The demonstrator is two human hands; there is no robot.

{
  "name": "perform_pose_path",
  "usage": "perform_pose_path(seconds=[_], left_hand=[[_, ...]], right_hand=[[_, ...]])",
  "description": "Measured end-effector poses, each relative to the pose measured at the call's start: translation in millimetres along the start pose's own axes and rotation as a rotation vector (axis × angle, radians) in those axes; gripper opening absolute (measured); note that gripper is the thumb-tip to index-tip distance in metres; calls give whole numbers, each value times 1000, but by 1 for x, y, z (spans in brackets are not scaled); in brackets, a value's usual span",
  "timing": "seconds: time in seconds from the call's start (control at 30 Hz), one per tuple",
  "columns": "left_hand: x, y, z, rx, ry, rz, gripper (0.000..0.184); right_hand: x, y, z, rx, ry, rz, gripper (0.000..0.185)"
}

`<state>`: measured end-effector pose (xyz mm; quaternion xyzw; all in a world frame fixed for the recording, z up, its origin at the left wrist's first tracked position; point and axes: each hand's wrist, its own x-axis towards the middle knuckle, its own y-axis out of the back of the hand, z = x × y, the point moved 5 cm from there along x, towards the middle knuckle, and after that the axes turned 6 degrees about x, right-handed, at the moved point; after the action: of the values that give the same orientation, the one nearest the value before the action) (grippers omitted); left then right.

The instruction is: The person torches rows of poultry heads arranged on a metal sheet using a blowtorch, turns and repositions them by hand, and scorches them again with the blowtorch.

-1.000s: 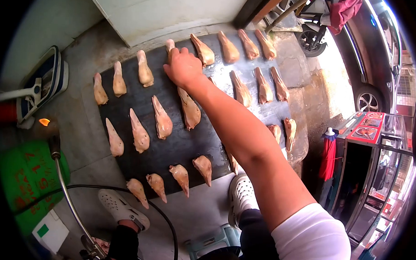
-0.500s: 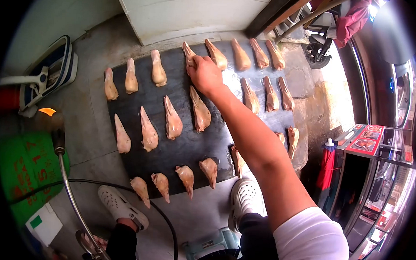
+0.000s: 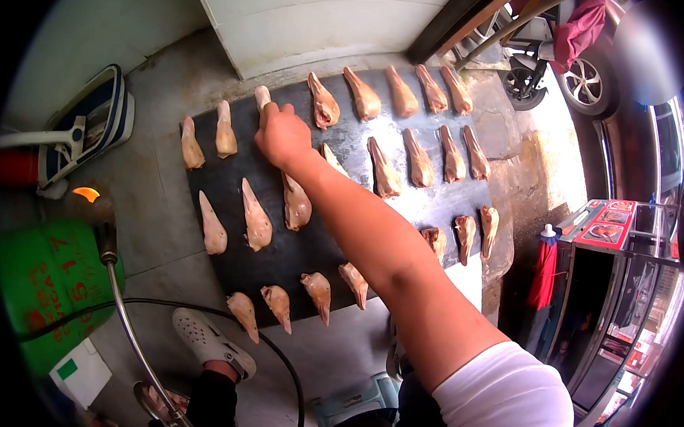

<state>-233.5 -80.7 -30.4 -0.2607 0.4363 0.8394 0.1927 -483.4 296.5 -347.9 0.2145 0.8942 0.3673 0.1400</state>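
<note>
Pale plucked poultry heads, apparently duck heads [image 3: 257,224], lie in rows on a dark flat board [image 3: 227,273], each tapering to a beak-like point. My right hand [image 3: 283,136] is at the top row, its fingers closed around one duck head [image 3: 262,96], whose pale narrow end shows above the fingers. Its rounded part is hidden by the hand. My right forearm crosses the board and covers parts of the middle and lower rows. My left hand cannot be made out; a reddish patch near the torch pipe at bottom left is unclear.
A blowtorch [image 3: 106,235] with an orange flame [image 3: 86,195] stands at left, beside a green gas cylinder [image 3: 46,278]. A black hose [image 3: 280,362] curves past my shoe [image 3: 213,344]. A blue-white basket [image 3: 119,115], a display cabinet [image 3: 581,274] and a wheel [image 3: 585,83] stand around.
My right hand has moved left along the top row, from one duck head to its neighbour. The head it left lies on the board, turned. The view has shifted slightly.
</note>
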Motion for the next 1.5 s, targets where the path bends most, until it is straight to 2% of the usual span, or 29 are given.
perform_pose_path(seconds=[0.03, 0.13, 0.23, 0.33, 0.5, 0.53, 0.63, 0.67, 0.7, 0.77, 0.83, 0.87, 0.97, 1.03, 1.1, 1.17, 1.3, 1.33, 1.47, 1.5], left_hand=[[-4, 2, -12, 53, 35, -37, 59], [-9, 2, -17, -116, 27, 28, 56], [-9, 4, -13, -72, -4, 37, 53], [-5, 6, 0, -17, -147, 76, 53], [-8, 7, -15, -267, 13, -50, 52], [-7, 6, -18, -292, 41, -87, 51], [-1, 8, 1, -264, -71, 109, 45], [-3, 7, -4, -289, -34, 88, 45], [-5, 6, -11, -313, 2, 65, 45], [-8, 6, -17, -319, 36, 32, 45], [-9, 8, -14, -281, 21, 12, 45], [-8, 9, -11, -269, 3, 22, 43], [-9, 12, -7, -248, -28, 78, 38], [-13, 12, -13, -265, -2, 149, 37], [-15, 12, -21, -333, 19, 145, 38], [-17, 13, -26, -359, 23, 120, 41], [-14, 16, -21, -295, -13, 111, 45], [-14, 16, -21, -274, -17, 127, 45], [-16, 17, -29, -251, -34, 107, 46], [-14, 18, -27, -269, -30, 103, 46]], right_hand=[[0, 3, 5, 65, -2, -12, 34], [-5, 26, 10, -64, 51, -3, 34], [-8, 32, 10, -138, 139, 32, 29], [1, 17, 20, -100, 152, 71, 25], [3, 12, 16, -43, 90, -24, 30], [-1, 17, 11, -70, 132, 0, 31], [-14, 30, -17, -286, 300, 153, 33], [-20, 34, -35, -347, 507, 297, 38], [-20, 27, -45, -297, 514, 216, 41], [-20, 0, -73, -197, 516, 59, 49], [-24, -27, -92, -173, 343, -58, 57], [-18, -44, -89, -217, 252, -136, 54], [-9, -60, -70, -52, 175, -17, 43], [-4, -52, -61, 35, 87, -55, 34], [1, -40, -46, 14, 158, -20, 29], [-1, -29, -43, -164, 173, -113, 32], [-2, -31, -34, -110, 241, -161, 36], [-2, -32, -36, -116, 237, -83, 29], [1, -36, -38, -198, 208, -71, 30], [-1, -35, -41, -218, 256, -15, 31]])
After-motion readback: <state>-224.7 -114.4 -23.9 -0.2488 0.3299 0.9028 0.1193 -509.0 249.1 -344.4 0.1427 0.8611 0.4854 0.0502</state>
